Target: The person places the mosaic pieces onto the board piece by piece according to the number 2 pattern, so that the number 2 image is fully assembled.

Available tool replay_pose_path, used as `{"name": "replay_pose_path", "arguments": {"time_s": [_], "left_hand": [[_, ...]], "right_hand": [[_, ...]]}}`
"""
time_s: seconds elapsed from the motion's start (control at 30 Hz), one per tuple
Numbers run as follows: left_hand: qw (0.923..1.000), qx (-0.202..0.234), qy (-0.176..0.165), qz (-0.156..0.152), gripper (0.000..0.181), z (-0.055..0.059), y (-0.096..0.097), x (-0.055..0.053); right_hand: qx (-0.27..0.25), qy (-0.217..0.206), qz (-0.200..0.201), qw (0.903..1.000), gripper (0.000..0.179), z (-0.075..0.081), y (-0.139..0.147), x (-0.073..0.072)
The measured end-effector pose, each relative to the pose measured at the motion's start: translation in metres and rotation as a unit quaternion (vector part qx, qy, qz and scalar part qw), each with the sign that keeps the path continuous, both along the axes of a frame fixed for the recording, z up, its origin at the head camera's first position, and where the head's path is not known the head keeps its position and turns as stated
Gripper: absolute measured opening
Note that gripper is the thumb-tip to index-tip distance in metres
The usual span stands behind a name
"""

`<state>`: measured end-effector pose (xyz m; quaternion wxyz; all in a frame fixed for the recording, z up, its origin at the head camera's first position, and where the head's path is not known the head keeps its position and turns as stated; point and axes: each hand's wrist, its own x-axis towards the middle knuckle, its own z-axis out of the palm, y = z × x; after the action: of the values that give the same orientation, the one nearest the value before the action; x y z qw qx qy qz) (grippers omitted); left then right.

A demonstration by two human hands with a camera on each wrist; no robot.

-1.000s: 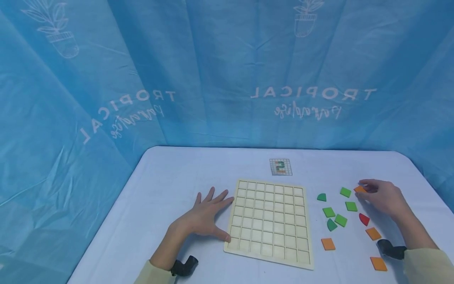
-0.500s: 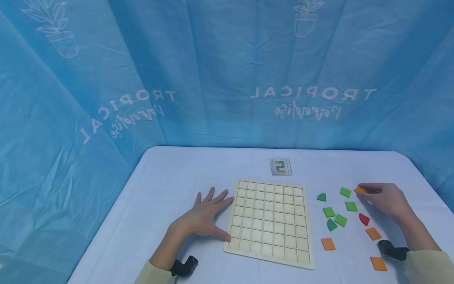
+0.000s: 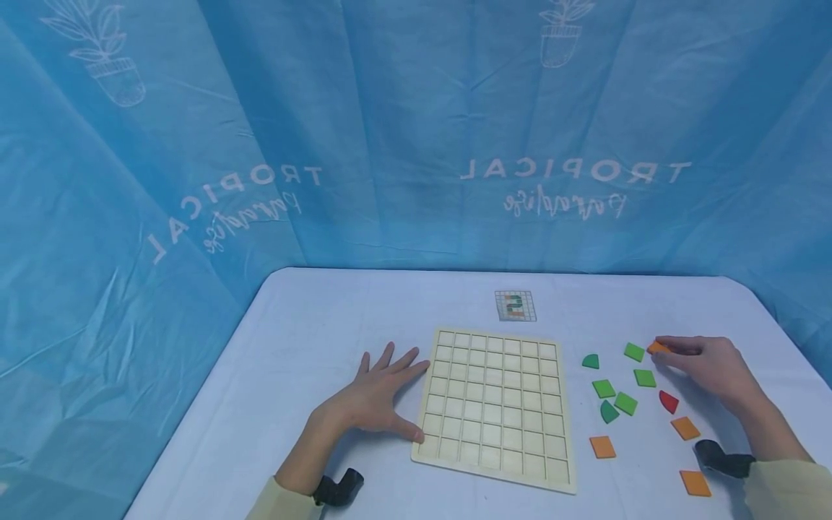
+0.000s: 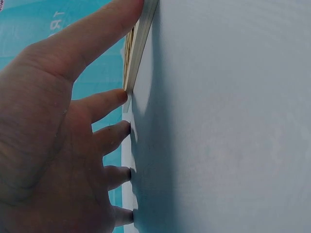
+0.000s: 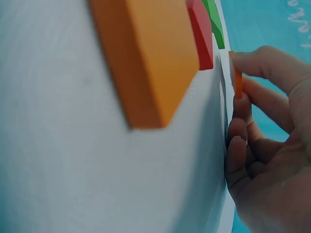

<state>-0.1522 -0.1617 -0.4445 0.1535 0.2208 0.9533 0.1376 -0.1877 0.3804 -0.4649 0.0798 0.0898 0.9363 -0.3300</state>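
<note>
My left hand lies spread beside a pale wooden grid board, thumb and index fingertip touching its left edge. In the left wrist view the fingers of that hand are straight and reach the white cloth. At the far right my right hand pinches an orange square tile between thumb and fingers. The right wrist view shows this orange tile edge-on at the fingertips, with the other fingers curled close over the cloth. Near that hand lie a green square tile and a red quarter-round tile.
Several green tiles lie between the board and my right hand. Orange square tiles lie nearer the front. A small card with a colored pattern on a grid lies behind the board. Blue curtains hang behind the white table.
My right hand has lowered slightly and shifted a little, still at the same orange tile. The left hand and the board stay in place.
</note>
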Motion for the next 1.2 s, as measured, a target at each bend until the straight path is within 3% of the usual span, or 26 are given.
{"name": "replay_pose_path", "arguments": {"time_s": [0.4, 0.73, 1.0, 1.2], "left_hand": [[1.0, -0.002, 0.001, 0.002, 0.118, 0.0, 0.0, 0.0], [0.9999, -0.01, 0.001, 0.001, 0.117, 0.0, 0.001, 0.001], [1.0, -0.009, 0.003, -0.001, 0.117, 0.0, 0.0, 0.002], [0.9999, -0.011, 0.002, 0.001, 0.118, 0.0, 0.0, 0.001]], "right_hand": [[-0.036, -0.008, 0.017, 0.9992, 0.09, 0.015, -0.013, 0.004], [-0.039, 0.05, 0.061, 0.9961, 0.066, 0.028, -0.043, 0.003], [-0.039, 0.088, 0.105, 0.9898, 0.055, 0.029, -0.064, 0.0], [-0.031, 0.086, 0.128, 0.9875, 0.048, 0.031, -0.085, -0.003]]}}
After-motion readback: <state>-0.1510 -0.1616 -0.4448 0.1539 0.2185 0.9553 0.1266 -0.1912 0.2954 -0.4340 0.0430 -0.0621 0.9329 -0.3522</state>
